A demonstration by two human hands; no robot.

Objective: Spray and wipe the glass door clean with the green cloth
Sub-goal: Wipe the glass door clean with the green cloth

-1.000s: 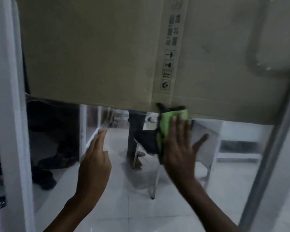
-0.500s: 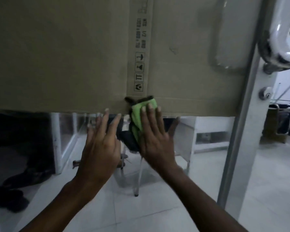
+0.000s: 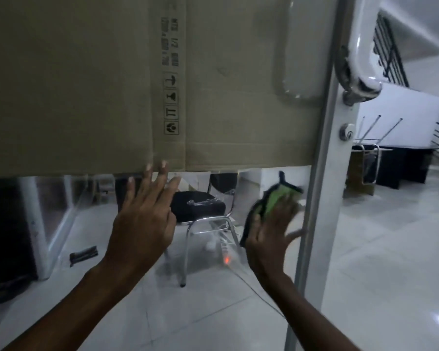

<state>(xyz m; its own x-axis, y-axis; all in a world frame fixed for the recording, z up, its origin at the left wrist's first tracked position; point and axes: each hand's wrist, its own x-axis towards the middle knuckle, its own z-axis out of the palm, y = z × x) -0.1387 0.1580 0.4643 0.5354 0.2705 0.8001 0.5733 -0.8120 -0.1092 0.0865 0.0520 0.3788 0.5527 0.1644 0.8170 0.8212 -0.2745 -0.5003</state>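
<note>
The glass door (image 3: 203, 295) fills the view, and brown cardboard (image 3: 86, 84) covers its upper part. My right hand (image 3: 269, 236) presses the green cloth (image 3: 273, 198) flat against the glass, close to the door's metal frame (image 3: 319, 188); the hand and cloth are blurred. My left hand (image 3: 145, 219) lies flat on the glass with its fingers spread, the fingertips at the cardboard's lower edge. No spray bottle is in view.
A curved metal door handle (image 3: 360, 72) and a lock cylinder (image 3: 346, 134) sit on the frame at the right. Behind the glass stand a black chair with chrome legs (image 3: 200, 211) and a power strip with a red light (image 3: 226, 259). White tiled floor (image 3: 390, 262) lies to the right.
My right hand has swept the cloth to the right and a little down, from the cardboard's edge to the door frame. My left hand stays flat on the glass.
</note>
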